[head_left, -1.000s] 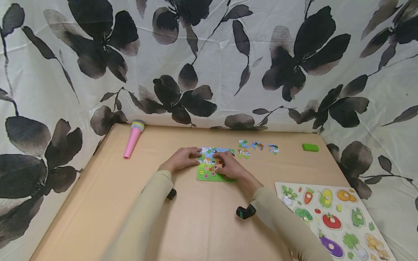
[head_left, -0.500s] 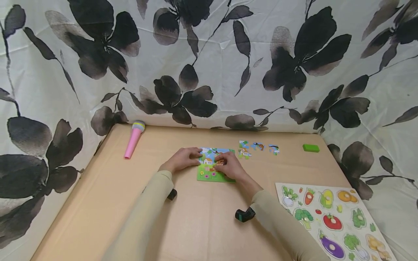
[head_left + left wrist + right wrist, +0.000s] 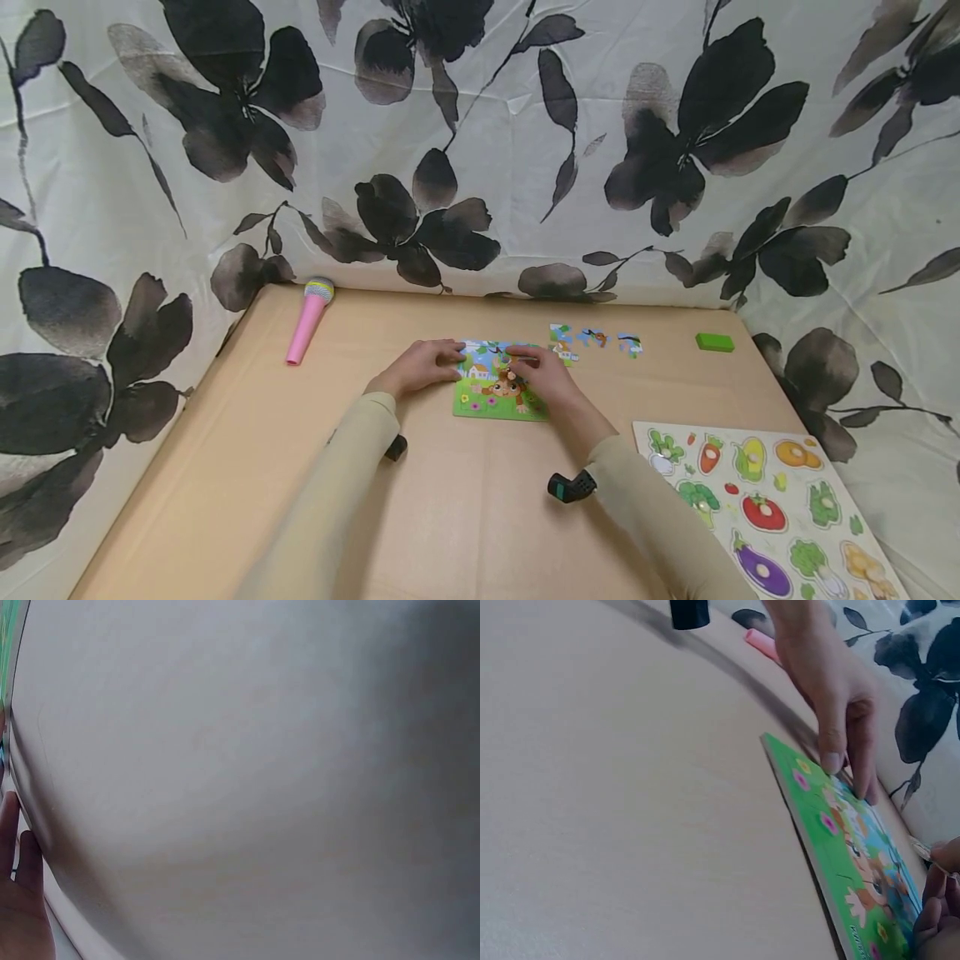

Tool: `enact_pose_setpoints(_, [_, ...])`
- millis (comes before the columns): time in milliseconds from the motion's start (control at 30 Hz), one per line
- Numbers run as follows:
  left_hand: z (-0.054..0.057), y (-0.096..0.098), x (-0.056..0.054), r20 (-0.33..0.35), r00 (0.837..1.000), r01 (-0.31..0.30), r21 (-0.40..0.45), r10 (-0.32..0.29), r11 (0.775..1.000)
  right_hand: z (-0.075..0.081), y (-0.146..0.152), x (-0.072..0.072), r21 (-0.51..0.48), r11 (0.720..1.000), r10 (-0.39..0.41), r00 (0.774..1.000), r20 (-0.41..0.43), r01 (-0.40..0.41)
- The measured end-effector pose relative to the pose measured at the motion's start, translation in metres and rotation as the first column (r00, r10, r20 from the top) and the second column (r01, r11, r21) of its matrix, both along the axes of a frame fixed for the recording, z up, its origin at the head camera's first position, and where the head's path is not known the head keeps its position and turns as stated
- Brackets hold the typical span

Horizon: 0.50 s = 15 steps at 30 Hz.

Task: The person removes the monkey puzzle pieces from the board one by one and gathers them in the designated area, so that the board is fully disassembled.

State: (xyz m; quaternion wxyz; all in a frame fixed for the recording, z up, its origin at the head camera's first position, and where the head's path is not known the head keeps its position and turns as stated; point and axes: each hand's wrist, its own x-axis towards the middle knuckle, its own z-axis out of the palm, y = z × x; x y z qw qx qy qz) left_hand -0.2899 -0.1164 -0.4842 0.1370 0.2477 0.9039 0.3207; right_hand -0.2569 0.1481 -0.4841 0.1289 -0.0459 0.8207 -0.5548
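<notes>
A small jigsaw puzzle board with a monkey, a house and flowers on green lies mid-table. My left hand rests at its left edge, thumb and fingertips on the border. Over the board's right side, my right hand pinches a thin puzzle piece between thumb and fingers, tilted edge-on. The right wrist view shows the left hand's fingers touching the board's far edge. Loose puzzle pieces lie just beyond, one partly hidden by the right hand. Only fingers of the left hand show in the left wrist view.
A pink toy microphone lies at the back left of the table. At the back right is a green block. A white board with vegetable pictures lies front right, under the right forearm. Floral cloth hangs behind.
My right hand has lifted off the middle of the puzzle and moved right, with a piece pinched in it. The monkey's face is now uncovered. The left hand has stayed put.
</notes>
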Motion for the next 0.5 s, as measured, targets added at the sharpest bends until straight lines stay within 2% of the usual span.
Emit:
enact_pose_setpoints(200, [-0.001,-0.001,0.0,-0.009,1.0,0.005,-0.001,-0.005,1.0,-0.001,0.015,-0.003,-0.094,0.992,-0.078,0.997,0.028,0.08])
enact_pose_setpoints(367, [-0.002,-0.002,0.0,-0.016,1.0,0.007,-0.003,-0.007,1.0,0.0,0.031,-0.004,-0.175,0.972,-0.147,0.988,0.051,0.154])
enact_pose_setpoints(500, [-0.002,-0.001,-0.001,-0.023,1.0,0.008,0.0,-0.008,1.0,0.002,0.046,-0.004,-0.187,0.964,-0.183,0.981,0.06,0.191])
